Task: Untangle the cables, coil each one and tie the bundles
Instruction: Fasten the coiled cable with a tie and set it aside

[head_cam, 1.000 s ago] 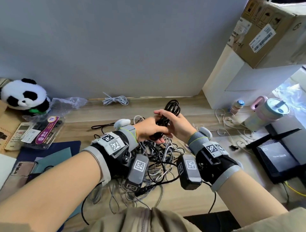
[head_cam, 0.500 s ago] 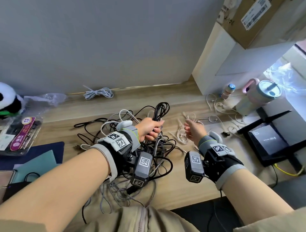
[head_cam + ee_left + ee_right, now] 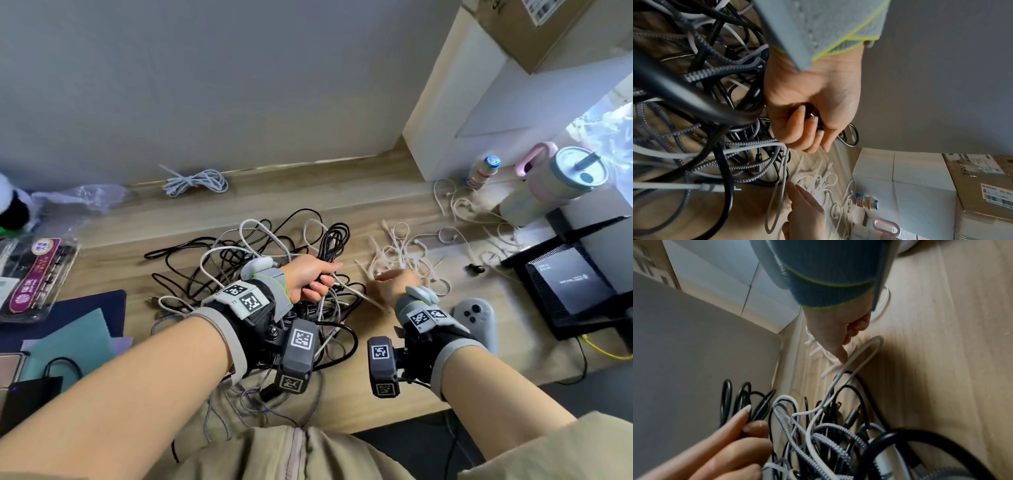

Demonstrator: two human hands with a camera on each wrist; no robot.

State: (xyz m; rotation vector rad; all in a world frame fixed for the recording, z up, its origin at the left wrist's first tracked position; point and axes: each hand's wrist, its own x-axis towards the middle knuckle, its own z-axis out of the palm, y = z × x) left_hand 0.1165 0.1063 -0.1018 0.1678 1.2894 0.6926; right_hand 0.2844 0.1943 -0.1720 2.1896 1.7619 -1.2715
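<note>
The left hand (image 3: 310, 275) gripped a coiled black cable (image 3: 331, 241) above the tangle (image 3: 260, 274) on the wooden counter (image 3: 428, 387). The right hand (image 3: 394, 284), fingers curled, reached into white zip ties (image 3: 404, 255); whether it held 1 was unclear. No label could be read.

Left wrist brace (image 3: 253, 301) and right wrist brace (image 3: 431, 322): black body, grey knit cuffs edged yellow-green, white square-coded tags. Dark camera blocks (image 3: 298, 356) hang below each. Khaki zipped garment (image 3: 291, 452).
</note>
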